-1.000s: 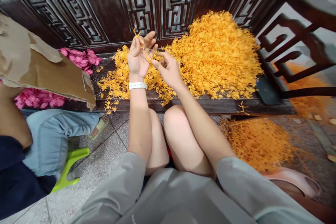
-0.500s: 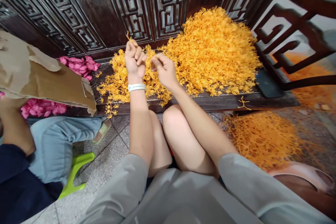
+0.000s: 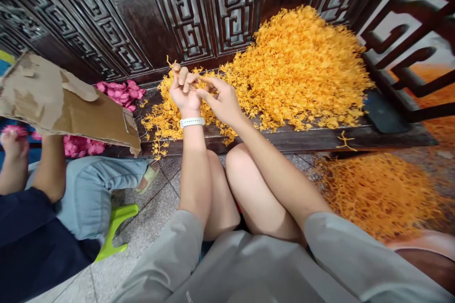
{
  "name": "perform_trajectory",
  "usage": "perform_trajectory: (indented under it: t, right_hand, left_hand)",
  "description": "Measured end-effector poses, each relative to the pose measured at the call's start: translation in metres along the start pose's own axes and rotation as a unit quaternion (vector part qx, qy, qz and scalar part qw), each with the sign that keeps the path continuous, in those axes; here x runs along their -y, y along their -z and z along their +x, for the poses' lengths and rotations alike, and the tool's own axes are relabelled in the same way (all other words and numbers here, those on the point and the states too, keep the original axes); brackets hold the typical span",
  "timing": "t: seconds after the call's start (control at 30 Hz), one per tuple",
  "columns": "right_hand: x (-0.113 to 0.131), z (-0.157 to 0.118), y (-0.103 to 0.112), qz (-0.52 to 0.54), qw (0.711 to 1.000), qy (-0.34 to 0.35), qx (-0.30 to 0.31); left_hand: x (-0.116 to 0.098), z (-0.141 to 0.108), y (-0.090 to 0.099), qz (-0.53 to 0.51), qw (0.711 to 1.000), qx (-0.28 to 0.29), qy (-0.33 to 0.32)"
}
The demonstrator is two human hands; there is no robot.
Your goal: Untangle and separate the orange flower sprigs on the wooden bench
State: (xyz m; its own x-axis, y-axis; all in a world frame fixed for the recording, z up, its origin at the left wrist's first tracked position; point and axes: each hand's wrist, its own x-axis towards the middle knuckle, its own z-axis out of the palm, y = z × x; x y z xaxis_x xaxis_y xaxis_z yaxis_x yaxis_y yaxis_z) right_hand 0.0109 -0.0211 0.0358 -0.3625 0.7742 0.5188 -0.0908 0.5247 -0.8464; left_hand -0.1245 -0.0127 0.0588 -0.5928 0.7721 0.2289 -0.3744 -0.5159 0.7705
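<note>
My left hand [image 3: 185,90], a white band round its wrist, is closed on a thin orange plastic stem [image 3: 169,62]; a forked tip of it pokes up past the fingers. My right hand [image 3: 223,99] is in a pinch right against the left fingertips. Whatever lies between its thumb and finger is mostly hidden, a small orange bit showing there. Both hands are above a loose spread of orange plastic flower sprigs [image 3: 161,125] on a dark wooden bench [image 3: 284,141]. To their right rises a large heap of the same orange sprigs [image 3: 309,71].
A torn cardboard box [image 3: 81,109] stands at left by pink flowers [image 3: 121,94]. Beside it a co-worker's hand [image 3: 16,144] holds a pink flower. One bare stem [image 3: 345,141] lies on the bench edge, near a dark phone-like slab [image 3: 386,111]. Orange stems [image 3: 384,194] are piled below right.
My right hand has come left and now meets the left fingertips. The whole view has shifted slightly. The co-worker's hand with a pink flower has come into sight at left.
</note>
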Motion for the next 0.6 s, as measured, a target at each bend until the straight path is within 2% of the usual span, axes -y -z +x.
perform_trajectory:
  t: [0.13,0.3,0.5,0.6]
  right_hand:
    - [-0.007,0.003,0.005,-0.043,0.998,0.024,-0.029]
    - [0.001,0.002,0.009,-0.047,0.997,0.061,-0.008]
    - [0.014,0.001,0.002,0.075,0.997,0.01,0.033]
    - [0.009,-0.002,0.0,0.051,0.998,-0.016,0.035]
  left_hand:
    - [0.001,-0.009,-0.016,-0.014,0.999,0.035,0.034]
    - [0.005,0.003,-0.005,-0.021,0.997,0.049,0.063]
    - [0.015,0.027,0.027,-0.118,0.993,0.005,-0.029]
    - [0.008,0.023,0.026,-0.151,0.987,0.026,-0.041]
